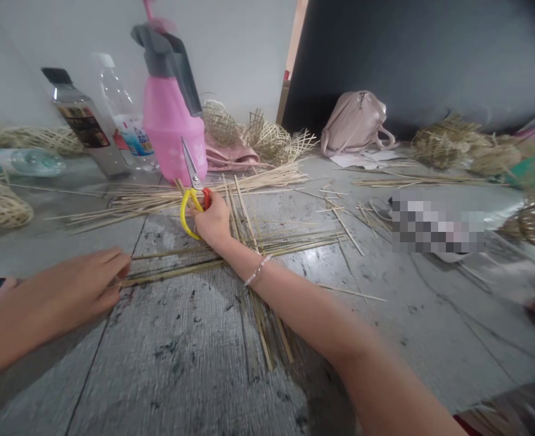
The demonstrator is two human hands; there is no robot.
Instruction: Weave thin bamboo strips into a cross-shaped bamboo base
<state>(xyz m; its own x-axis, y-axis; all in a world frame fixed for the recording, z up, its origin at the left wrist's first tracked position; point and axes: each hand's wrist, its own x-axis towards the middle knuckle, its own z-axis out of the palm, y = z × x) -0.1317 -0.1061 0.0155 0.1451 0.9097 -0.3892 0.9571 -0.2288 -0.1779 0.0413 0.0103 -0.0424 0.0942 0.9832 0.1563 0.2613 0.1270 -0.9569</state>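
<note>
My right hand (213,219) is closed around the handles of a pair of scissors (191,192) with yellow and red grips. Their blades point up, in front of a pink spray bottle (172,121). Low on the left, my left hand (95,277) pinches the ends of thin bamboo strips (177,271) that run to the right along the floor. Other strips (261,327) cross these under my right forearm, which hides part of the crossing. A loose bundle of pale strips (258,181) lies beyond the scissors.
Two upright plastic bottles (79,121) and a green-tinted bottle on its side (22,162) are at the left. Woven bamboo pieces (272,139) line the wall. A pink bag (353,124) sits at the back; a partly blurred plastic packet (458,206) lies at the right.
</note>
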